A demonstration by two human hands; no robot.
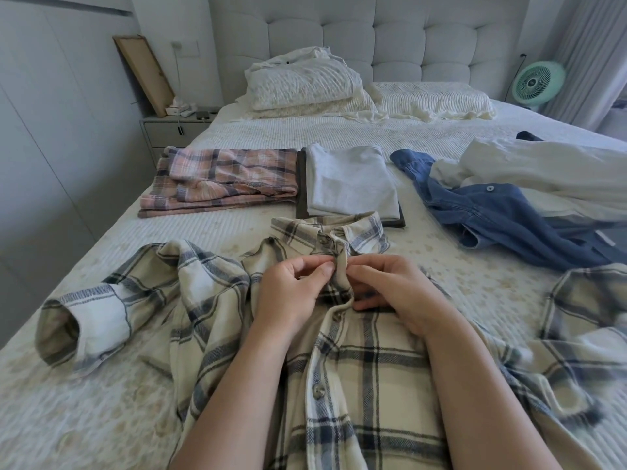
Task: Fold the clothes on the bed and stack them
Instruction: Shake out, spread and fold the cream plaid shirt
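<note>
Cream quilted bed [237, 385] carries a plaid flannel shirt [373, 385] spread flat at the near edge: soft, limp, light, best taken at shoulders. Left hand [291, 293] and right hand [397, 290] grips pinch together on its placket [342, 266], below the collar.

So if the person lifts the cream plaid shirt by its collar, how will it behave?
Probably floppy: the cream plaid shirt lies in soft wrinkles, and its left sleeve is crumpled on the bed. The sleeves would likely dangle. It looks like thick flannel, so perhaps a little heavy, and unlikely to slip from the left hand or right hand.
</note>
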